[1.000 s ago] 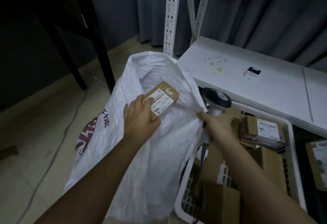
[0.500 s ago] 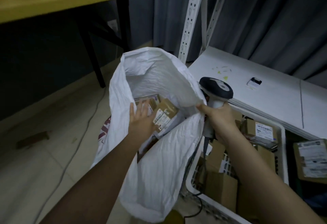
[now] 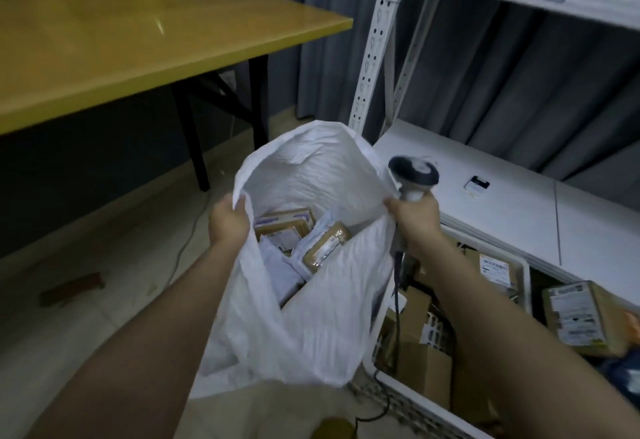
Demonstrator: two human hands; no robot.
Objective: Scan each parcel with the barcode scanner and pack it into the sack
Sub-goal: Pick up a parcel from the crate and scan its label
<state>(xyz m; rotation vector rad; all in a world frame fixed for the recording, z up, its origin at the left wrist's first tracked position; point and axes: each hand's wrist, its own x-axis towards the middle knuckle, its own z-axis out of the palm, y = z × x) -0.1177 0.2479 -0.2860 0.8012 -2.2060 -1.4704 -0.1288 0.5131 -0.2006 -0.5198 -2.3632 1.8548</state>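
Observation:
A white woven sack (image 3: 311,317) stands open on the floor in the middle of the view. My left hand (image 3: 228,222) grips its left rim. My right hand (image 3: 414,218) holds the barcode scanner (image 3: 414,175) upright by its handle and also pinches the sack's right rim. Inside the sack lie several parcels; a small brown box with a white label (image 3: 325,244) rests tilted on top of the others. More brown parcels (image 3: 491,269) fill a white plastic crate (image 3: 408,393) to the right of the sack.
A yellow table (image 3: 138,43) on black legs stands at the left. A white metal shelving rack (image 3: 374,57) rises behind the sack, with a small white device (image 3: 477,185) on its low shelf. The scanner cable (image 3: 396,317) hangs down by the crate. Another labelled parcel (image 3: 581,317) lies at the far right.
My left hand let go of the small brown parcel, which now lies inside the sack, and moved to grip the sack's left rim. The view tilted upward, showing the table.

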